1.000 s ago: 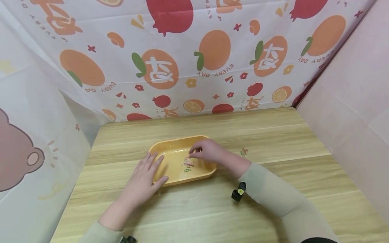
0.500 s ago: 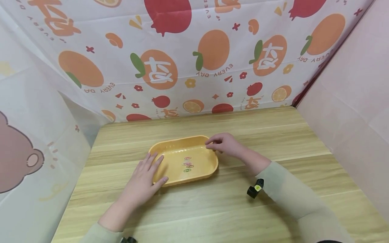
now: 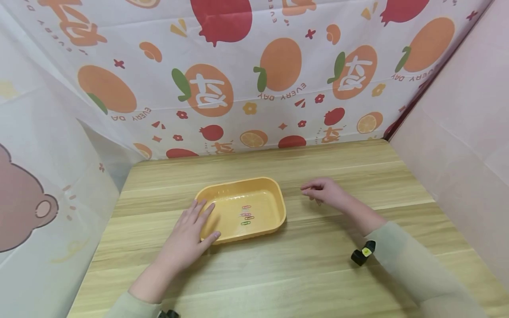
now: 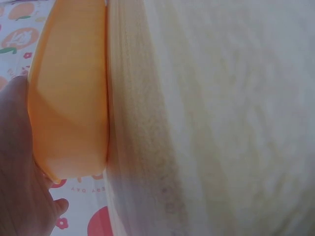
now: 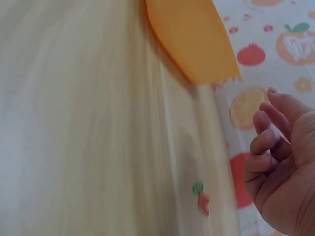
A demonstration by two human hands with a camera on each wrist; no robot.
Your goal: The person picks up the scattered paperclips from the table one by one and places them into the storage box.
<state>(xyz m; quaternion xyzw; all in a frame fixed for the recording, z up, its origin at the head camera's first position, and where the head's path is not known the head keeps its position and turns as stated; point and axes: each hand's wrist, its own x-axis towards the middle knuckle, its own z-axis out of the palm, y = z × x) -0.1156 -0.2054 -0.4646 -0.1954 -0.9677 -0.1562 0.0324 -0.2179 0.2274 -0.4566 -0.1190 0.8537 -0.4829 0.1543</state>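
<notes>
A shallow yellow plastic tray (image 3: 273, 194) rests on the wooden table, with several small coloured paper clips (image 3: 246, 215) on its floor. My left hand (image 3: 180, 238) lies over the tray's left end, fingers spread across the rim and thumb at the near edge. To the right of the tray, my right hand (image 3: 328, 193) hovers over the table with loosely bent fingers and nothing visible in them. In the right wrist view, blurred green and red paper clips (image 5: 201, 197) lie on the wood near this hand. The head view hides them behind the hand.
A white cloth printed with oranges and pomegranates (image 3: 246, 88) hangs behind the table (image 3: 254, 282). Pale side panels stand at left and right (image 3: 457, 132). Each wrist carries a small black camera.
My right hand has moved from above the paper clips in the tray, out past its right rim, to over the table. The left hand and tray have stayed put.
</notes>
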